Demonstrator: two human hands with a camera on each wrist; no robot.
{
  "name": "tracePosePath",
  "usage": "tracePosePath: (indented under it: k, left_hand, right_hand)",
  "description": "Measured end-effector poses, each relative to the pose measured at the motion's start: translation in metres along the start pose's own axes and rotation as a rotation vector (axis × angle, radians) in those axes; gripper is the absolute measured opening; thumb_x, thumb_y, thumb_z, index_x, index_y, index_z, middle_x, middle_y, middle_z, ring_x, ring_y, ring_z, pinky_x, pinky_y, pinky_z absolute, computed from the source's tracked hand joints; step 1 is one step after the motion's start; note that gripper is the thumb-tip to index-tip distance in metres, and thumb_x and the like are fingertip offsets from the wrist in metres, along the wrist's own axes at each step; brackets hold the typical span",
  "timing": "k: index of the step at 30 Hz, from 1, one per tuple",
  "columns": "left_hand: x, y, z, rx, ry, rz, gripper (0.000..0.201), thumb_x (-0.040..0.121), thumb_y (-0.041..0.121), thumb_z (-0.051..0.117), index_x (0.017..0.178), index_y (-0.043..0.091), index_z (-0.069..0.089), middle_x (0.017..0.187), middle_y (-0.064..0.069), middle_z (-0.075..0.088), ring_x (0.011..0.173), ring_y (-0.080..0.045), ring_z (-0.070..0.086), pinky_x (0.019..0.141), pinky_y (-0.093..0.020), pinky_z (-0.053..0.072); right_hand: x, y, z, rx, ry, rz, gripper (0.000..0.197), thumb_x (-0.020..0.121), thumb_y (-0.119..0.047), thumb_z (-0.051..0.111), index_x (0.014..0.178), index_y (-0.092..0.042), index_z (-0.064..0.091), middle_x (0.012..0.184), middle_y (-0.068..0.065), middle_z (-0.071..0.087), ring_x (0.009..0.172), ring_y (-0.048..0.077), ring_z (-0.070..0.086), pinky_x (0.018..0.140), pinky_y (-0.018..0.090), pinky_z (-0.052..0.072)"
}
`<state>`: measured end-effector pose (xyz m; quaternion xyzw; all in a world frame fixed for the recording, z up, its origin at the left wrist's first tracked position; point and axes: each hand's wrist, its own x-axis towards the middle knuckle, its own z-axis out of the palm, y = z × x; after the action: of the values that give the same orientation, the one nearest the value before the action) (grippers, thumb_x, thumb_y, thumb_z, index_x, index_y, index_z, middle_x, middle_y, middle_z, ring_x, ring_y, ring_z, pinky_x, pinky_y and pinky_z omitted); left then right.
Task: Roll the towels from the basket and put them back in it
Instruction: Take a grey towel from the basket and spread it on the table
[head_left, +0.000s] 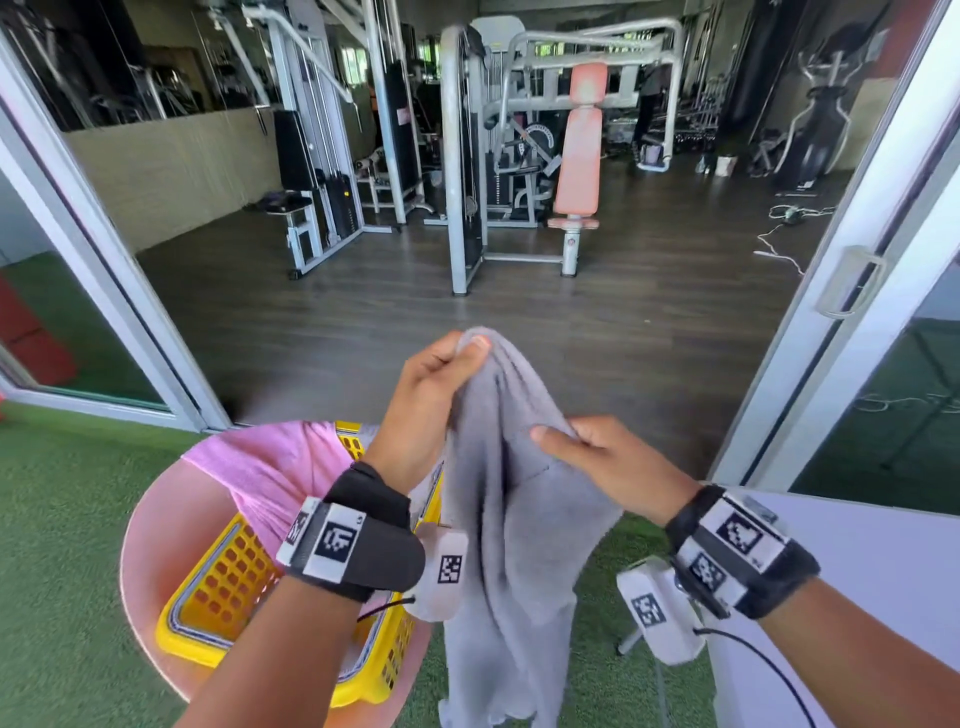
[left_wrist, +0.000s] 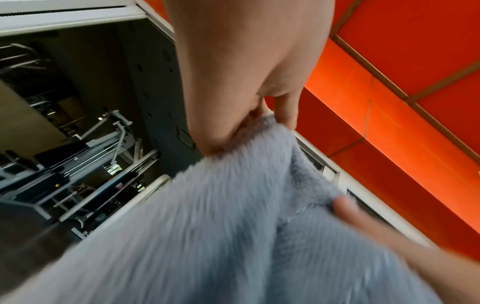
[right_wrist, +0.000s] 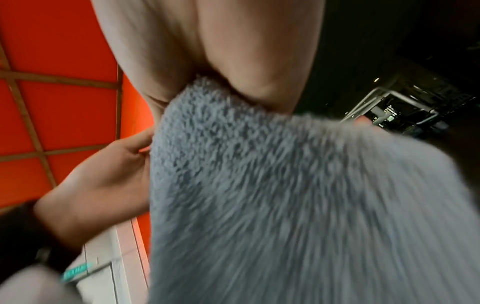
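Note:
A grey fluffy towel (head_left: 511, 525) hangs in the air in front of me, held by both hands. My left hand (head_left: 441, 374) pinches its top edge, raised highest. Lower and to the right, my right hand (head_left: 576, 447) pinches another part of the edge with thumb on top. The cloth drapes down past the wrists. In the left wrist view the towel (left_wrist: 233, 226) fills the lower frame under the left hand (left_wrist: 259, 121); in the right wrist view the towel (right_wrist: 285, 195) hangs from the right hand (right_wrist: 233, 92). A yellow basket (head_left: 218, 587) sits lower left with a pink towel (head_left: 270, 467) draped over it.
The basket stands on a round pink table (head_left: 150, 525) on green turf (head_left: 62, 545). A white table (head_left: 857, 561) is at the right. Ahead, open sliding doors (head_left: 841, 291) lead to a gym floor with weight machines (head_left: 519, 156).

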<state>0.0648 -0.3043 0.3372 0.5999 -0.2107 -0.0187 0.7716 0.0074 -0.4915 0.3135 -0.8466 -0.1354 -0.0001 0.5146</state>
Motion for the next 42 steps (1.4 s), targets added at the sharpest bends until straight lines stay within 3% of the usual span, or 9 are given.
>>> tracePosePath:
  k: [4, 10, 14, 17, 23, 26, 28, 32, 42]
  left_hand:
    - [-0.018, -0.01, 0.013, 0.228, -0.345, -0.076, 0.031, 0.097, 0.028, 0.052, 0.09, -0.002, 0.055, 0.086, -0.011, 0.048, 0.086, -0.02, 0.044, 0.077, -0.037, 0.037]
    - [-0.006, 0.006, 0.002, 0.068, 0.048, 0.035, 0.03, 0.097, 0.019, 0.053, 0.074, 0.001, 0.047, 0.067, -0.007, 0.036, 0.065, -0.019, 0.033, 0.059, -0.033, 0.028]
    - [-0.017, -0.005, 0.009, 0.223, -0.137, -0.06, 0.024, 0.097, 0.03, 0.052, 0.09, 0.009, 0.062, 0.085, 0.001, 0.06, 0.086, -0.014, 0.054, 0.085, -0.034, 0.043]
    - [-0.024, -0.011, 0.017, 0.307, -0.295, -0.046, 0.03, 0.1, 0.022, 0.048, 0.09, -0.003, 0.06, 0.08, 0.001, 0.055, 0.08, -0.01, 0.049, 0.074, -0.032, 0.039]
    - [-0.007, 0.005, -0.001, 0.019, 0.098, -0.022, 0.025, 0.093, 0.028, 0.059, 0.073, 0.013, 0.059, 0.065, -0.016, 0.037, 0.061, -0.019, 0.031, 0.058, -0.034, 0.024]
    - [-0.017, 0.006, 0.006, 0.121, -0.195, -0.153, 0.034, 0.094, 0.038, 0.055, 0.094, 0.007, 0.069, 0.091, -0.014, 0.065, 0.085, -0.017, 0.057, 0.079, -0.035, 0.044]
    - [-0.028, 0.008, 0.018, 0.214, -0.34, -0.136, 0.027, 0.1, 0.024, 0.047, 0.098, 0.007, 0.069, 0.096, 0.003, 0.069, 0.091, -0.007, 0.061, 0.086, -0.025, 0.048]
    - [-0.025, 0.007, 0.024, 0.083, -0.103, -0.017, 0.025, 0.095, 0.021, 0.054, 0.096, 0.001, 0.069, 0.096, -0.013, 0.068, 0.091, -0.022, 0.06, 0.085, -0.04, 0.047]
    - [-0.02, 0.011, 0.014, 0.184, 0.036, 0.061, 0.033, 0.096, 0.018, 0.055, 0.086, -0.013, 0.053, 0.077, -0.013, 0.047, 0.076, -0.021, 0.042, 0.07, -0.037, 0.035]
  right_hand:
    - [0.013, -0.034, -0.028, 0.072, 0.198, -0.18, 0.044, 0.092, -0.037, 0.059, 0.066, -0.002, 0.053, 0.063, 0.014, 0.044, 0.065, 0.011, 0.042, 0.062, 0.031, 0.036]
    - [0.003, -0.016, -0.007, -0.045, -0.025, 0.035, 0.041, 0.088, -0.043, 0.062, 0.061, -0.018, 0.045, 0.064, 0.0, 0.031, 0.059, 0.012, 0.03, 0.055, 0.031, 0.022]
    - [0.004, -0.025, -0.007, 0.014, 0.018, -0.078, 0.039, 0.09, -0.035, 0.062, 0.062, -0.011, 0.052, 0.062, -0.005, 0.043, 0.06, 0.007, 0.04, 0.057, 0.032, 0.034]
    - [0.02, -0.04, -0.025, 0.001, 0.166, -0.214, 0.039, 0.092, -0.032, 0.062, 0.074, 0.002, 0.061, 0.066, 0.002, 0.046, 0.066, 0.01, 0.041, 0.063, 0.031, 0.034]
    - [0.011, -0.016, -0.021, 0.018, -0.023, -0.052, 0.037, 0.087, -0.029, 0.07, 0.067, -0.006, 0.048, 0.066, 0.001, 0.036, 0.063, 0.014, 0.034, 0.061, 0.032, 0.026]
    - [0.011, -0.027, -0.024, 0.254, 0.096, -0.176, 0.007, 0.08, -0.013, 0.073, 0.08, -0.013, 0.066, 0.077, 0.002, 0.062, 0.076, 0.014, 0.055, 0.074, 0.033, 0.041]
    - [0.014, -0.042, -0.022, 0.373, 0.157, -0.282, 0.018, 0.078, -0.006, 0.071, 0.095, -0.006, 0.066, 0.089, 0.008, 0.067, 0.086, 0.017, 0.059, 0.081, 0.033, 0.045]
    - [0.014, -0.037, -0.003, 0.631, 0.18, -0.13, 0.042, 0.08, -0.008, 0.071, 0.12, -0.007, 0.059, 0.097, 0.015, 0.067, 0.09, 0.024, 0.061, 0.085, 0.038, 0.049]
    - [0.02, -0.036, 0.006, 0.279, 0.246, -0.095, 0.021, 0.085, -0.011, 0.07, 0.08, 0.007, 0.062, 0.072, 0.011, 0.058, 0.069, 0.014, 0.048, 0.064, 0.031, 0.037]
